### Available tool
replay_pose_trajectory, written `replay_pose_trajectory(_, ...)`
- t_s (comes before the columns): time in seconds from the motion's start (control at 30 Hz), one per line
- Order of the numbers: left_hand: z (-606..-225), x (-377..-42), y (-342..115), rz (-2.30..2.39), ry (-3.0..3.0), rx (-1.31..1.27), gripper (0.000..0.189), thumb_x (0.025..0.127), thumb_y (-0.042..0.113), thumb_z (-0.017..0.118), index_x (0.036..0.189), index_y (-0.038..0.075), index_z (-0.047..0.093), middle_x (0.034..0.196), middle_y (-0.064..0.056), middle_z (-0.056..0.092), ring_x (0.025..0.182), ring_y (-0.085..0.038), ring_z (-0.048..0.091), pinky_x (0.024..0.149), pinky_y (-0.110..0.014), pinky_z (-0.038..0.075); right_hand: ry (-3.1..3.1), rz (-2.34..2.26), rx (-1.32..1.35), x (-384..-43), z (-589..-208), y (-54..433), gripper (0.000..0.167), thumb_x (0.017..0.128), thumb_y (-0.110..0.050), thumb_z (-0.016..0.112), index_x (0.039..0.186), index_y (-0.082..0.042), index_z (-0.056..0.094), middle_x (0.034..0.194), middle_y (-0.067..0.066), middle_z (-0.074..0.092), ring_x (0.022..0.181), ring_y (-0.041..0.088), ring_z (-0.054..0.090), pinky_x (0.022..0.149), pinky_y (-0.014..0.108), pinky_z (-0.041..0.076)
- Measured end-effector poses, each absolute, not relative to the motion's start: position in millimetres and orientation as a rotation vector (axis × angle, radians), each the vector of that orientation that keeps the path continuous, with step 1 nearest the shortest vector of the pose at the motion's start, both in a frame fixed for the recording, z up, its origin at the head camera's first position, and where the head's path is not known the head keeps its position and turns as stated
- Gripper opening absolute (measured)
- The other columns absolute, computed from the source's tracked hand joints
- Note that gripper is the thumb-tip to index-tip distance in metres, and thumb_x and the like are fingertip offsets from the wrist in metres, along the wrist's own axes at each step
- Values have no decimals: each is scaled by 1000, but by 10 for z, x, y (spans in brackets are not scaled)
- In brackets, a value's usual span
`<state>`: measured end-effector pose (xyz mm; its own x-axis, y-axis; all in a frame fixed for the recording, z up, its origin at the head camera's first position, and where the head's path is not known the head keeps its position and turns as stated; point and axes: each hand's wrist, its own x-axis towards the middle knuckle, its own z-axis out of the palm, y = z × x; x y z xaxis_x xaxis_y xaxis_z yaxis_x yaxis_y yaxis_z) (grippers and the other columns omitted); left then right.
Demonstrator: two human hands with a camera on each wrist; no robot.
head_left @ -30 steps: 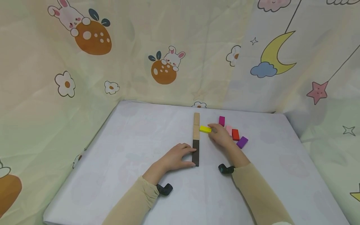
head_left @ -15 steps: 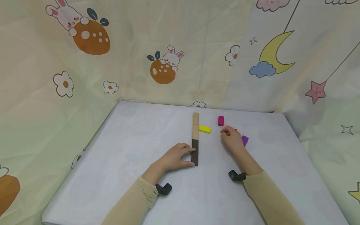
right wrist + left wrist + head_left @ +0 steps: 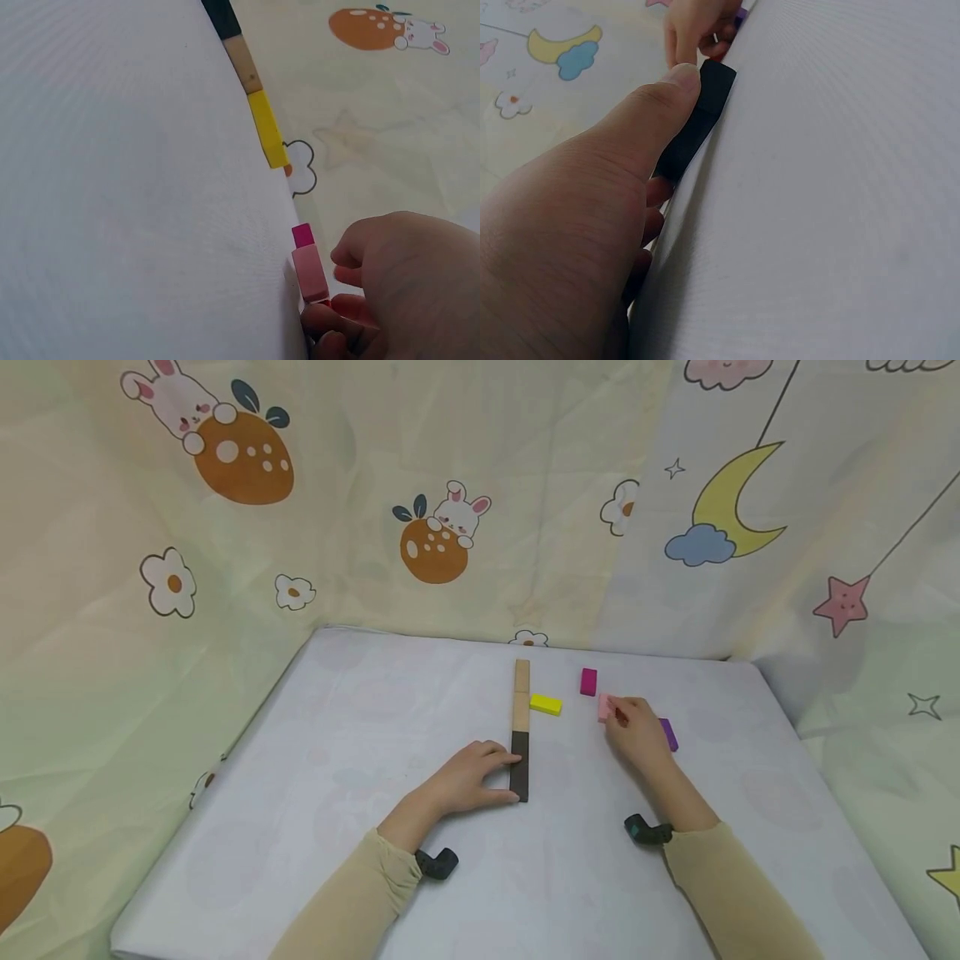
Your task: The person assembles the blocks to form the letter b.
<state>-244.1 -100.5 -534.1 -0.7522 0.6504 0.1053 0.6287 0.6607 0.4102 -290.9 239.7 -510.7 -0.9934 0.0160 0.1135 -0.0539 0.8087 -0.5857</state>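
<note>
A dark wooden strip (image 3: 520, 768) lies lengthwise on the white-covered table, in line with light wooden blocks (image 3: 521, 710). My left hand (image 3: 468, 779) rests against its left side, thumb at the near end and another finger farther up. A yellow block (image 3: 546, 704) lies beside the light wood. My right hand (image 3: 637, 731) is low over the coloured blocks, its fingers bent beside a pink block (image 3: 310, 274). A red block (image 3: 325, 303) shows only as a sliver by those fingers; whether they grip it is hidden. A purple block (image 3: 669, 735) sits just right of this hand.
A magenta block (image 3: 588, 682) lies behind the pink one. Patterned cloth (image 3: 352, 527) hangs behind and beside the table (image 3: 262, 827). Small black devices are on both wrists, with the left one (image 3: 438, 863) by the cuff.
My right hand has left the yellow block and moved right, over the coloured blocks. The red block is now covered in the head view, and the purple one has shifted right and turned. My left hand stays put.
</note>
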Motion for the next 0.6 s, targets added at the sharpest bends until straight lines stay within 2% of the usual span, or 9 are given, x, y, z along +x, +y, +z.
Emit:
replay_pose_trajectory(0.23,-5340,-2442,-1003,666,2815,1071,68,86,68,61,143,34,51,134,8,54,126,-14,49,110,-34,41,-2916,926,96,-2891,-5088,2375,40,102,-26,46,135,-7,60,143,16,52,137,40,44,113,57,35)
replay_pose_trajectory(0.43,-5342,-2440,-1003,667,2812,1070,67,86,67,61,143,34,51,134,8,54,126,-15,49,111,-34,41,-2984,897,50,-2909,-5116,2355,55,99,-37,55,144,-6,47,138,21,50,125,38,51,105,56,44)
replay_pose_trajectory(0.6,-5355,-2446,-1008,672,2809,1067,67,86,67,61,144,34,50,134,8,53,127,-13,48,111,-33,39,-3021,830,64,-2928,-5134,2364,54,97,-33,55,144,-7,47,134,20,50,118,36,54,102,56,46)
